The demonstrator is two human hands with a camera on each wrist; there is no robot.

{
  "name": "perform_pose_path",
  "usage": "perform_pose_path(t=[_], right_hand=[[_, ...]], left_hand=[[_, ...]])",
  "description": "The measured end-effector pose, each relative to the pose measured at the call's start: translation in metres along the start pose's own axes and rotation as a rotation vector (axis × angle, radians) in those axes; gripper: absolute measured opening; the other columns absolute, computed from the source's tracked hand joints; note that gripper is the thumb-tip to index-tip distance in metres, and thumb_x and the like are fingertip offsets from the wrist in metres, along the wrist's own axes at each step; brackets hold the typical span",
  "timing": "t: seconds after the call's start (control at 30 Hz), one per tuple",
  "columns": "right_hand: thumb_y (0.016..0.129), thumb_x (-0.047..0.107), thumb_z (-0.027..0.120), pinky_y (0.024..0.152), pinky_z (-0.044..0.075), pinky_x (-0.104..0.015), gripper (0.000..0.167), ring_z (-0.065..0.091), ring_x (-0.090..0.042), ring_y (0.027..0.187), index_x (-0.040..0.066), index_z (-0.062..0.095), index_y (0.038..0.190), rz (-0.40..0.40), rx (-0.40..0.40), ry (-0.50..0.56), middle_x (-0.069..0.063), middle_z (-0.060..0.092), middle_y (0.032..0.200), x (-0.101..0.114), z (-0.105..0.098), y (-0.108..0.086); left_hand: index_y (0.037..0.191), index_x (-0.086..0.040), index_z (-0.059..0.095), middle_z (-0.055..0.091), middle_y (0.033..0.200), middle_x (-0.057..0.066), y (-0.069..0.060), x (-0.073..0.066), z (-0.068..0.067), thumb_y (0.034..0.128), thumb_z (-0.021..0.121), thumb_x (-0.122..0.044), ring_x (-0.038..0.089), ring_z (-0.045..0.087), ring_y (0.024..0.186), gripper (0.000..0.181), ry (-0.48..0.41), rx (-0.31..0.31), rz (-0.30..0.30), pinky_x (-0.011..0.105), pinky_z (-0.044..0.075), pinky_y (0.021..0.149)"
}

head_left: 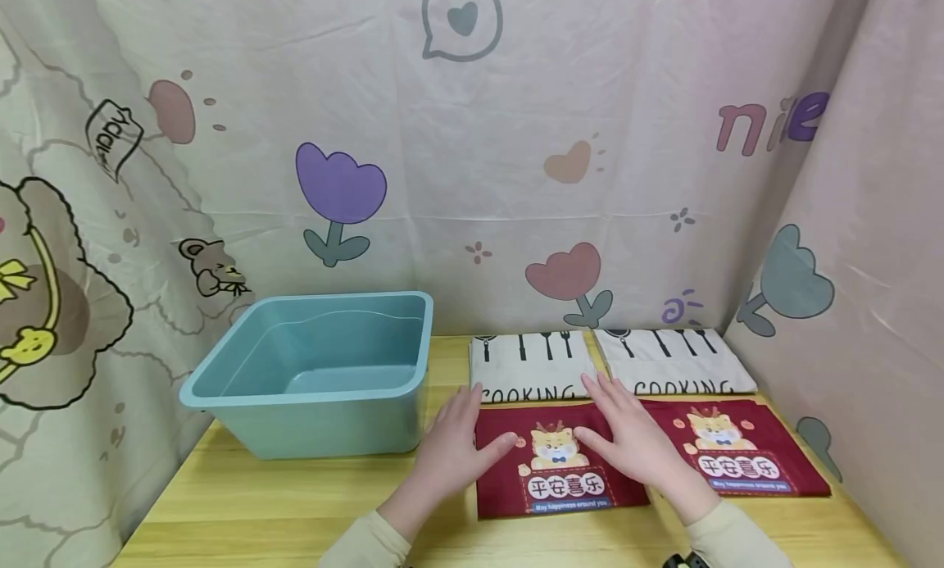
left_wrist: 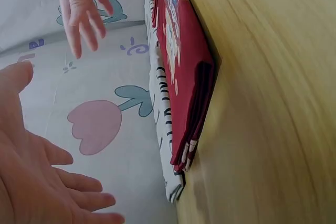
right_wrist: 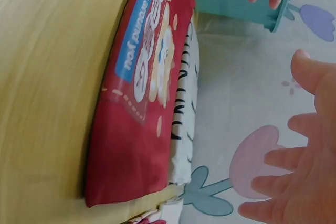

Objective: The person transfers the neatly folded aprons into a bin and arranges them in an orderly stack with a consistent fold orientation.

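Observation:
My left hand (head_left: 459, 445) hovers over the left edge of a folded red cloth (head_left: 501, 486) printed with a cartoon animal and white characters. Above its right side is my right hand (head_left: 634, 437), fingers spread. In the left wrist view, a gap shows between the left hand (left_wrist: 47, 177) and the folded layers; neither hand holds anything. A second folded red cloth (head_left: 796, 461) with the same print lies to the right. Behind them are two folded white cloths, one on the left (head_left: 516, 367) and one on the right (head_left: 686, 363), both marked COOKING with black utensils.
A light blue plastic tub (head_left: 332, 424) stands on the left of the wooden table (head_left: 273, 511), its inside bare where visible. A patterned curtain (head_left: 457, 183) hangs behind the table and along both sides.

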State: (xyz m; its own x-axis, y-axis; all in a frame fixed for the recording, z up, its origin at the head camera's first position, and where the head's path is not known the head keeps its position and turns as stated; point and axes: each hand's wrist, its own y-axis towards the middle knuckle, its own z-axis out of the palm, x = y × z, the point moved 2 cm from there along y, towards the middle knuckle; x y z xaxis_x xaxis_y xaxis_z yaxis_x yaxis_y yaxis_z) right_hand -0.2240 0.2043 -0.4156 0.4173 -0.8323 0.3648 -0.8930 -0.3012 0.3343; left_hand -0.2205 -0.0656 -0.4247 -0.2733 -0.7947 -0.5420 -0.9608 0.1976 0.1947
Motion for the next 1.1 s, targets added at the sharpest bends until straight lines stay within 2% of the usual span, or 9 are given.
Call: perform_pose_path(t=[0.17,0.27,0.37,0.6,0.83,0.97,1.1], right_hand=[[0.090,0.035,0.073,0.101,0.035,-0.067,0.077,0.038,-0.050,0.133,0.001,0.038,0.150,0.055,-0.011,0.046,-0.029,0.041,0.147,-0.009,-0.001,-0.001],[0.090,0.035,0.072,0.103,0.036,-0.064,0.078,0.040,-0.050,0.132,-0.002,0.037,0.150,0.096,-0.005,0.062,-0.029,0.042,0.146,-0.015,0.000,-0.001],[0.091,0.037,0.071,0.101,0.039,-0.063,0.080,0.041,-0.050,0.131,-0.003,0.035,0.150,0.153,0.027,0.082,-0.030,0.043,0.145,-0.020,0.002,-0.002],[0.093,0.039,0.068,0.096,0.044,-0.062,0.080,0.046,-0.051,0.126,-0.005,0.033,0.150,0.279,0.126,0.129,-0.034,0.045,0.141,-0.030,0.005,-0.008],[0.092,0.038,0.069,0.091,0.049,-0.058,0.076,0.061,-0.045,0.110,-0.008,0.040,0.145,0.349,0.185,0.171,-0.031,0.059,0.125,-0.038,0.008,-0.012],[0.092,0.038,0.068,0.091,0.049,-0.058,0.075,0.060,-0.045,0.111,-0.008,0.041,0.144,0.379,0.207,0.182,-0.030,0.060,0.123,-0.041,0.010,-0.012],[0.092,0.038,0.068,0.091,0.049,-0.057,0.076,0.061,-0.042,0.108,-0.011,0.040,0.143,0.397,0.222,0.181,-0.028,0.064,0.117,-0.043,0.010,-0.011]], left_hand=[[0.154,-0.009,0.033,0.040,0.152,0.015,0.001,0.005,-0.002,0.0825,0.063,-0.068,0.039,0.039,0.136,0.098,-0.176,0.016,-0.049,0.068,0.040,0.098],[0.154,-0.006,0.033,0.041,0.152,0.017,0.001,0.007,-0.002,0.0835,0.064,-0.066,0.041,0.038,0.137,0.097,-0.252,0.034,-0.081,0.068,0.039,0.098],[0.153,-0.006,0.034,0.041,0.151,0.019,0.000,0.010,-0.002,0.0850,0.064,-0.064,0.043,0.038,0.137,0.095,-0.316,0.044,-0.107,0.067,0.038,0.100],[0.152,-0.009,0.039,0.045,0.146,0.025,0.000,0.016,0.002,0.0861,0.066,-0.061,0.050,0.046,0.127,0.088,-0.492,0.084,-0.179,0.061,0.047,0.094],[0.149,0.001,0.038,0.050,0.138,0.030,-0.003,0.023,0.007,0.0864,0.065,-0.061,0.048,0.051,0.122,0.092,-0.585,0.130,-0.274,0.060,0.050,0.088],[0.149,0.002,0.038,0.054,0.132,0.027,-0.004,0.025,0.008,0.0861,0.066,-0.060,0.041,0.056,0.114,0.093,-0.650,0.151,-0.327,0.055,0.055,0.082],[0.146,0.007,0.039,0.054,0.130,0.029,-0.004,0.026,0.009,0.0865,0.067,-0.059,0.041,0.059,0.110,0.093,-0.688,0.159,-0.356,0.050,0.056,0.080]])
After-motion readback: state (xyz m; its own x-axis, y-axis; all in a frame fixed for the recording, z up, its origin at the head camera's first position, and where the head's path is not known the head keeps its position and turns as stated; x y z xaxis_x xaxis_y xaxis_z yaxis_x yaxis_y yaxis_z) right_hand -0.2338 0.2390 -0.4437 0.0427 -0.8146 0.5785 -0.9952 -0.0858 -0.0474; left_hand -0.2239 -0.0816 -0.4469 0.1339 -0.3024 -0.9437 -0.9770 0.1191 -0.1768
